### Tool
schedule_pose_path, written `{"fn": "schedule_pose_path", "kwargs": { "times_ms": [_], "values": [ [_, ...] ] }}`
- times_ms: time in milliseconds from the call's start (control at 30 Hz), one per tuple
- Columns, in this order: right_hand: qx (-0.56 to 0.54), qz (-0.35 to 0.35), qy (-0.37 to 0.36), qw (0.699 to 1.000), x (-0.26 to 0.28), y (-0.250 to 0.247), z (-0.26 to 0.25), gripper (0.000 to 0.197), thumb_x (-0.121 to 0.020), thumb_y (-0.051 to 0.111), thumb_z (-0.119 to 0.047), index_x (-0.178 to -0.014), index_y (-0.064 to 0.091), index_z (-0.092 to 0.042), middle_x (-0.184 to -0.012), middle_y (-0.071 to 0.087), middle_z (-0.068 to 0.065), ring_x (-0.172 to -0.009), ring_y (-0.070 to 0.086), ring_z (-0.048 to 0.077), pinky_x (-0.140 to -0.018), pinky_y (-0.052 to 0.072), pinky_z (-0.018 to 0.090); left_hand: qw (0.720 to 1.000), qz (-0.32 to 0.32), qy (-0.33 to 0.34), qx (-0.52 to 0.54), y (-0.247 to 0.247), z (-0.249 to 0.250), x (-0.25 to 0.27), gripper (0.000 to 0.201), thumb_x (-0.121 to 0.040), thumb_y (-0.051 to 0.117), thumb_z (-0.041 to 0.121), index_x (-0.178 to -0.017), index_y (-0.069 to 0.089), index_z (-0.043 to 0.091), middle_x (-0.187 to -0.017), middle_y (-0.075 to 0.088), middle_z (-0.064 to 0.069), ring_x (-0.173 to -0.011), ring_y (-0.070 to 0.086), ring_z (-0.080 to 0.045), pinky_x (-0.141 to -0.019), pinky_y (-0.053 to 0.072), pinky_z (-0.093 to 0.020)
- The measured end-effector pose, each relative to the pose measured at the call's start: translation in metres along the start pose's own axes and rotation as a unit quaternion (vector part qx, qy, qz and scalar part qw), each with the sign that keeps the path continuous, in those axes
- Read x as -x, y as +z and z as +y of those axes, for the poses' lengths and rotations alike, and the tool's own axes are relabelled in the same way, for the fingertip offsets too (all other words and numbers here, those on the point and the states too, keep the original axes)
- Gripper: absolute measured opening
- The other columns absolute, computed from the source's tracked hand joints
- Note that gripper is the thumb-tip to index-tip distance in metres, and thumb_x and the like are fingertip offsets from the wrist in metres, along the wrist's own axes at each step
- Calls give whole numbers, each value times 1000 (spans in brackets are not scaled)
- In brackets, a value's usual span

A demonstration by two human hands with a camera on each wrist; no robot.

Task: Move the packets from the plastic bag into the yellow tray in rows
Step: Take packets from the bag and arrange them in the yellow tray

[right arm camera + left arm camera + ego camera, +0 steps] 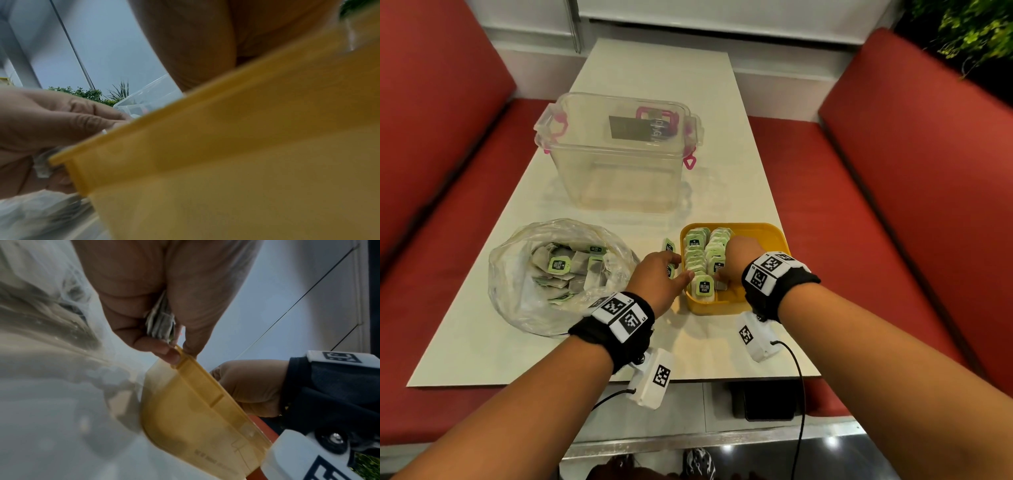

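Note:
The crumpled clear plastic bag (517, 274) lies at the table's front left with several green-labelled packets (560, 265) inside. The yellow tray (767, 236) stands to its right and holds two rows of upright packets (697, 260). My left hand (678, 269) grips a small stack of packets (162, 324) right beside the tray's left rim (185, 358), with fingertips touching the rim. My right hand (726, 270) reaches down into the tray over the second row; its fingers are hidden behind its back and by the tray wall (226, 146).
A big clear plastic box (619, 154) with pink latches stands behind the bag and tray. Red benches flank the narrow white table (482, 359). Wrist-camera cables hang over the table's near edge.

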State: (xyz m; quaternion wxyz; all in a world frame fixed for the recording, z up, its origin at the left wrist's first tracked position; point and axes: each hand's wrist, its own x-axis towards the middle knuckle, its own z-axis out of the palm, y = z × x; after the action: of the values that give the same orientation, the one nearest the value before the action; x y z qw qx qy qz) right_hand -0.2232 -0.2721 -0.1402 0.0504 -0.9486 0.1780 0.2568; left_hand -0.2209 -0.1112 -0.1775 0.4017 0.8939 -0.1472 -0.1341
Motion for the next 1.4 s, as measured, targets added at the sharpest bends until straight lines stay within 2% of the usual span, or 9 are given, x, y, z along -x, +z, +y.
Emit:
{"fn": "schedule_pose_path", "kwargs": {
  "times_ms": [100,167,333,567,767,967,1133,1300,1400],
  "values": [
    [20,-5,-10,1000,-25,12,9,15,-85,68,-38,-97,64,-31,-101,60,5,-96,62,26,-77,49,32,1000,1,1,1,0,-1,0,44,-88,67,33,-124,60,9,-110,68,-11,-96,66,-24,-82,42,-25],
    [20,1,17,1000,-68,30,27,22,-74,74,-47,-68,52,-48,-93,49,1,-83,55,24,-78,54,38,1000,2,1,-1,0,-1,0,43,-88,67,33,-124,60,9,-108,69,-12,-96,65,-24,-82,41,-24],
    [-80,15,-4,997,-5,-8,12,32,-94,46,-12,-63,38,-17,-67,38,2,-79,44,24,-52,31,23,1000,5,2,-4,1,-2,1,43,-88,67,34,-123,60,11,-109,68,-10,-94,65,-23,-80,43,-26],
    [-128,39,-25,991,-1,-9,10,32,-95,39,-4,-64,38,-11,-68,40,4,-73,46,24,-57,34,26,1000,21,15,-9,0,-2,2,40,-91,64,34,-123,60,11,-120,61,-4,-98,64,-23,-83,43,-26],
    [-236,151,-4,960,1,-21,16,32,-94,47,-13,-122,56,-3,-123,60,15,-108,57,30,-87,45,33,990,91,76,72,-8,9,3,22,-101,43,18,-108,63,13,-103,62,-6,-63,65,-14,-65,50,-29],
    [-433,86,-146,885,14,-33,-2,33,-97,51,-34,-100,65,-4,-93,69,9,-81,66,22,-83,53,43,977,23,69,200,-7,21,5,14,-100,47,16,-95,45,29,-96,66,5,-55,59,-6,-49,46,-20],
    [-399,84,-192,893,20,-32,2,6,-93,56,-9,-93,61,-11,-83,67,8,-73,65,16,-67,52,29,971,22,60,229,-9,18,2,22,-98,50,16,-101,32,29,-96,67,-8,-59,63,-16,-50,46,-24],
    [-362,144,-202,899,21,-37,7,7,-93,56,-13,-91,62,-15,-87,70,13,-82,69,25,-73,54,36,977,30,44,204,-22,14,-6,42,-97,53,15,-128,29,29,-99,62,-5,-59,66,-14,-52,51,-24],
    [-317,192,-195,908,21,-40,10,10,-92,56,-14,-95,65,-12,-91,68,9,-83,65,23,-69,47,29,983,22,39,175,-26,14,-8,37,-92,62,19,-124,44,24,-96,62,3,-53,63,-11,-50,48,-21]
  ]
}}
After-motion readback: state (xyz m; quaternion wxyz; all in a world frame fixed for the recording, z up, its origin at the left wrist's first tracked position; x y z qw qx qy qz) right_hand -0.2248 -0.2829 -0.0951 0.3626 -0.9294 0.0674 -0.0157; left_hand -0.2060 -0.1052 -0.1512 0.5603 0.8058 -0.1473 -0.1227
